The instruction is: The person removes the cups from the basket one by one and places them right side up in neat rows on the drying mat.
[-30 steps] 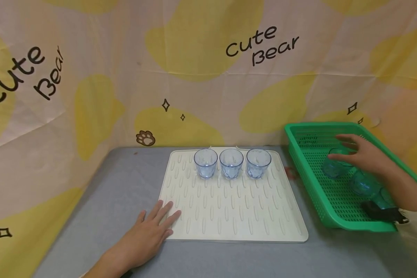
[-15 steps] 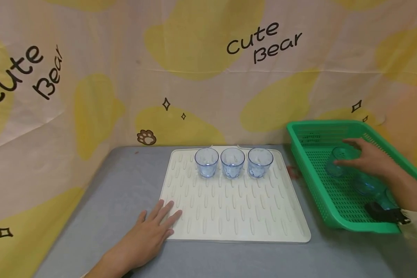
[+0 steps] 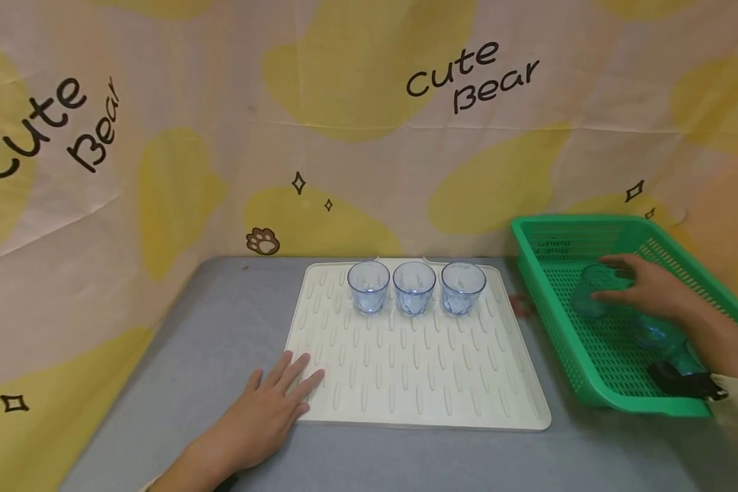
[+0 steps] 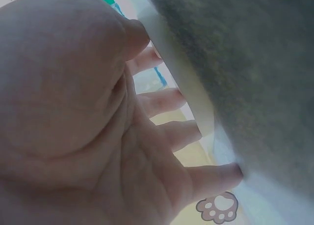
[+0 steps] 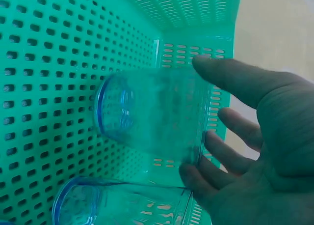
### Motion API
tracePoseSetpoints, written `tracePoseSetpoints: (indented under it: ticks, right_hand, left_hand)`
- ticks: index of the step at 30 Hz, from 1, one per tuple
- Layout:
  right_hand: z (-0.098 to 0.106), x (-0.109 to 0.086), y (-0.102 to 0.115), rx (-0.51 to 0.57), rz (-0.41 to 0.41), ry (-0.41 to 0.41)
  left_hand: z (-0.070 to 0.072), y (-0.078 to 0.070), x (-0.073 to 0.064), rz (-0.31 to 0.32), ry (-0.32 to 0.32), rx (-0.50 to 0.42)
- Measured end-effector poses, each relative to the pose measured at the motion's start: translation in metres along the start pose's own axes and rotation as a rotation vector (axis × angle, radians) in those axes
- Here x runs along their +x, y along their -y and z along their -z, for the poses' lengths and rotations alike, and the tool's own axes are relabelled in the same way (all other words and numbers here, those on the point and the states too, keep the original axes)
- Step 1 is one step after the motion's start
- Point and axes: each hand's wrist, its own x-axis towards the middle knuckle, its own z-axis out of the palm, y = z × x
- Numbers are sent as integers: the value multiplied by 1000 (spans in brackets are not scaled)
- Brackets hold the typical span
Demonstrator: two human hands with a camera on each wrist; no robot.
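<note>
My right hand [image 3: 648,287] reaches into a green basket [image 3: 544,328] on the right. Its thumb and fingers hold a clear blue-tinted drinking glass [image 5: 152,114] near its upper end, thumb on one side and fingers on the other. Below that one, in the right wrist view, lies a second glass [image 5: 122,203]. My left hand [image 3: 261,417] lies spread with its fingertips on the front left edge of a white ridged drying mat [image 3: 406,369]. Three glasses stand upright in a row at the mat's back: left glass [image 3: 368,290], middle glass [image 3: 414,290], right glass [image 3: 462,290].
Grey cloth [image 3: 215,342] covers the table. A patterned fabric backdrop [image 3: 369,123] rises behind and at the left side. More glasses [image 3: 654,331] in the basket are partly hidden by my right forearm. A blurred reddish thing [image 3: 521,306] sits between mat and basket.
My right hand has shifted slightly down and right around the glass, which has moved a little in the basket. The left hand stays in place. The head view has moved slightly.
</note>
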Motion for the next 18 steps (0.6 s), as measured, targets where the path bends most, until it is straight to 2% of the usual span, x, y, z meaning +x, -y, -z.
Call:
tracePoseSetpoints:
  ticks: [12, 18]
  right_hand:
    - [-7, 3, 6, 86, 28, 42]
    - [-11, 6, 6, 101, 37, 66]
  left_hand:
    - [0, 0, 1, 25, 27, -10]
    - [0, 1, 0, 17, 15, -3]
